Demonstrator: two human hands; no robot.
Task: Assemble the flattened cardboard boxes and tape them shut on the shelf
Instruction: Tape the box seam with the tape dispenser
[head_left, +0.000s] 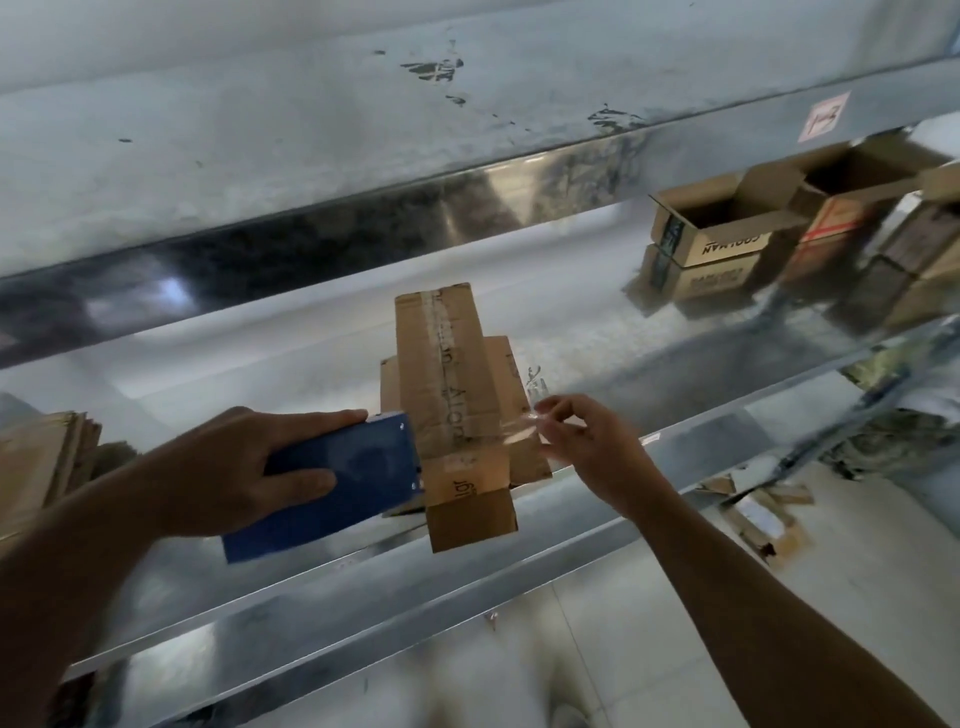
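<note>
Much of the view is blurry, and the shiny shelf (363, 597) mirrors things, so some boxes look doubled. The left hand (234, 467) hides part of the blue dispenser (348, 488) that it grips, fingers curled over the top and thumb along the side. The dispenser's front end sits against the left side of the one long box (447, 374). This box lies on the shelf, and its near end sticks out past the front edge. A flat card (511, 395) peeks out from under it.

The right hand (576, 441) pinches a strip of clear tape (519, 434) between its fingertips, just right of the box. The tape is hard to see; it seems to run across the box top.

An old strip of tape covers the print on the box, and only "Alon" and "igr" can be read. Far right on the shelf stand open boxes (727, 228). I can count two, and more are cut off at the edge. One says "COOLMAN", upside down. A pink label (823, 122) on the shelf above has writing too blurry to read. One stack (47, 462) of flat card sits at the left, partly cut off.
</note>
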